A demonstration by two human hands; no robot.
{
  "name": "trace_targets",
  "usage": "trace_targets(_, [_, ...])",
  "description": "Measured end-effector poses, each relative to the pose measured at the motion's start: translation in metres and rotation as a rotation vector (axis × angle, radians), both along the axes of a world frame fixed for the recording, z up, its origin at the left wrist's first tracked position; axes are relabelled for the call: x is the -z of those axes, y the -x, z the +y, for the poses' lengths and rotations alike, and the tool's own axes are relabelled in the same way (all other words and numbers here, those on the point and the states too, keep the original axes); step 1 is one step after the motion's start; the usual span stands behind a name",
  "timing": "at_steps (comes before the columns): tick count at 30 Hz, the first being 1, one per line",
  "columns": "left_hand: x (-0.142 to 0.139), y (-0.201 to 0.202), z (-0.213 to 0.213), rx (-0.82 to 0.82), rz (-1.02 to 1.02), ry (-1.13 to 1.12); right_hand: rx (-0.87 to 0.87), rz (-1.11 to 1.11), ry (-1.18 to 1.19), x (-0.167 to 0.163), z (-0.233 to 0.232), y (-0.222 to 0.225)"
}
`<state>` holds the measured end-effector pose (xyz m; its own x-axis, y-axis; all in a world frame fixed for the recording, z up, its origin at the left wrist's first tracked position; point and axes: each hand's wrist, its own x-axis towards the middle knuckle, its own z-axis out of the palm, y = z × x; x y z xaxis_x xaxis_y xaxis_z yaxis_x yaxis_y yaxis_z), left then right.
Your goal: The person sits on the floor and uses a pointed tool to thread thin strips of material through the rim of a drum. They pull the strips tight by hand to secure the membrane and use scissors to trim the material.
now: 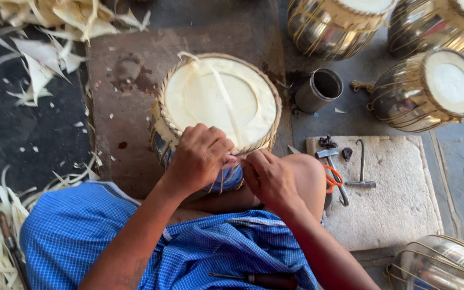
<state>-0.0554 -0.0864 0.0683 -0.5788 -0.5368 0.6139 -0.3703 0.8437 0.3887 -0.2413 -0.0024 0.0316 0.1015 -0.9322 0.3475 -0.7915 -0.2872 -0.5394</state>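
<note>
Drum [218,99] stands on a brown slab [119,91] just past the person's knees, skin up, long axis vertical toward the camera. Both hands work its near rim: left hand [197,156] pinches a pale strap [229,107], right hand [269,177] grips lacing. Judged: lacing the head; next calls for a steady pull.

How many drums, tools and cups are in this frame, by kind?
Drum being laced under both hands: 1
Finished metal drums around the edges: 4
Metal cup: 1
Tools on the stone slab, namely hammer, hook, orange-handled pliers: 3
Total: 9
The left hand and right hand pinch lacing at the drum's near rim.
</note>
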Motion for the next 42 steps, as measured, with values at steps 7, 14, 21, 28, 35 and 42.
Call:
trace_targets(7, [-0.005, 0.006, -0.025, -0.017, 0.009, 0.015, -0.043, 0.129, -0.014, 0.000, -0.011, 0.008])
trace_targets(14, [0.019, 0.003, -0.036, -0.187, 0.064, 0.052, -0.632, 0.084, -0.659, 0.030, 0.135, 0.035])
trace_targets(21, [0.026, 0.028, -0.075, -0.392, 0.028, -0.022, -0.564, 0.065, -0.919, 0.054, 0.156, 0.072])
trace_targets(28, [0.036, 0.030, -0.106, -0.397, 0.113, 0.084, -0.075, -0.417, -0.385, -0.006, 0.056, 0.081])
trace_targets(35, [0.034, 0.029, -0.120, -0.383, 0.103, 0.042, 0.407, -0.117, -0.486, -0.038, -0.038, 0.036])
trace_targets(42, [0.033, 0.030, -0.122, -0.416, 0.076, 0.060, 0.276, 0.037, -0.253, -0.039, -0.060, 0.026])
